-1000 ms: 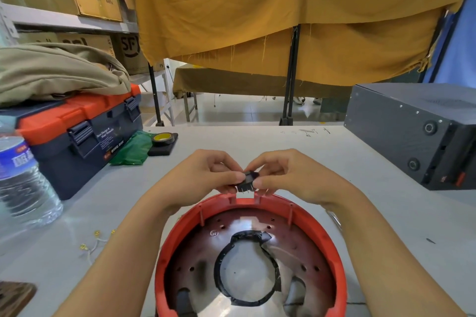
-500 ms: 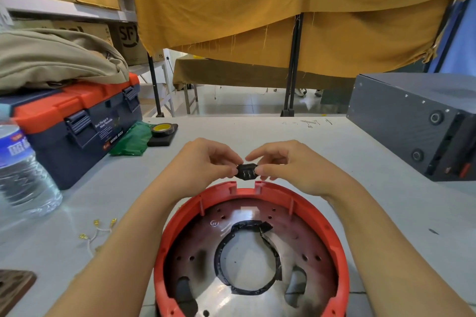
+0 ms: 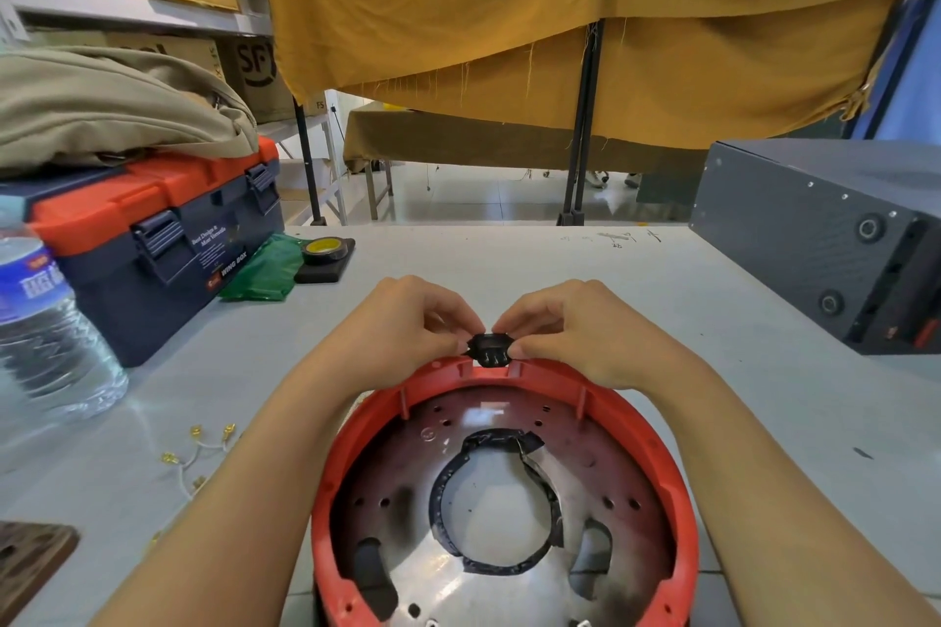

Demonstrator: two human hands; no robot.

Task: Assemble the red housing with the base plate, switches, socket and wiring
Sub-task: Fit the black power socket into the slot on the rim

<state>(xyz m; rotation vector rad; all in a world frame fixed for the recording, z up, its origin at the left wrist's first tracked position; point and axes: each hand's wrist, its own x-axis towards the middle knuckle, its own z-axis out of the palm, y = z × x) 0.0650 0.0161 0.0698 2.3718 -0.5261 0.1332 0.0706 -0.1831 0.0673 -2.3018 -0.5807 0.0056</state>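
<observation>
A round red housing (image 3: 657,463) lies open side up on the table in front of me. Inside it sits a shiny metal base plate (image 3: 489,575) with a black-rimmed centre hole. A small black socket (image 3: 490,349) with metal pins on its near side sits at a notch in the housing's far rim. My left hand (image 3: 402,326) pinches its left side and my right hand (image 3: 575,331) pinches its right side. Thin wiring (image 3: 196,453) with yellow terminals lies on the table to the left.
A dark blue and orange toolbox (image 3: 153,239) with a khaki bag on top stands at the left, a water bottle (image 3: 46,331) in front of it. A tape roll (image 3: 326,250) and a green bag lie behind. A grey metal box (image 3: 825,239) stands at the right.
Both hands have lowered the black socket from just above the rim down to the notch in the housing's far rim.
</observation>
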